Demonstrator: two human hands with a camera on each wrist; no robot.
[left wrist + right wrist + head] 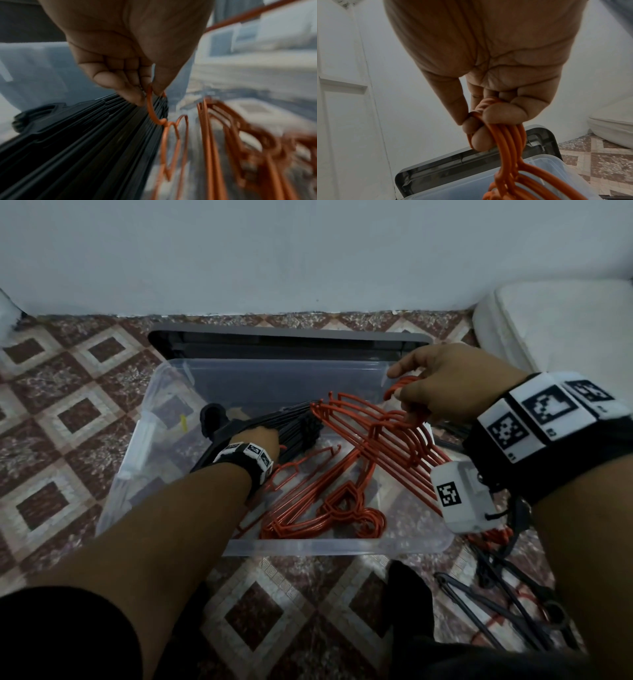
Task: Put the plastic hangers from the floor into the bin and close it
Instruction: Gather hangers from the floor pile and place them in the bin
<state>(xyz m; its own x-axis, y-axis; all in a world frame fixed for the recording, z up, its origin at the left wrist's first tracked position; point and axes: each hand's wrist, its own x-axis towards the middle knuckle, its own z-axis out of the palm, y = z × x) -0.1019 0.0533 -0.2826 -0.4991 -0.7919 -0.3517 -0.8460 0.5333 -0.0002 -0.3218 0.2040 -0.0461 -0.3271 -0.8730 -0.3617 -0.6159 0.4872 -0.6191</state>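
A clear plastic bin [335, 546] stands open on the tiled floor. Its grey lid [291, 337] lies behind it by the wall. My left hand [274, 437] is down inside the bin on a stack of black hangers [294, 424]. In the left wrist view my left hand [149, 94] pinches the hook of one orange hanger [151, 111] beside the black hangers [85, 142]. My right hand [407, 392] holds a bundle of orange hangers [383, 436] by their hooks over the bin's right side, fingers curled round the hooks [489, 108]. More orange hangers [325, 508] lie on the bin's bottom.
Black and orange hangers [507, 587] lie on the floor to the right of the bin, near my right forearm. A white mattress [555, 330] sits at the back right. The wall runs close behind the lid [453, 162]; a white door [342, 94] stands to the left.
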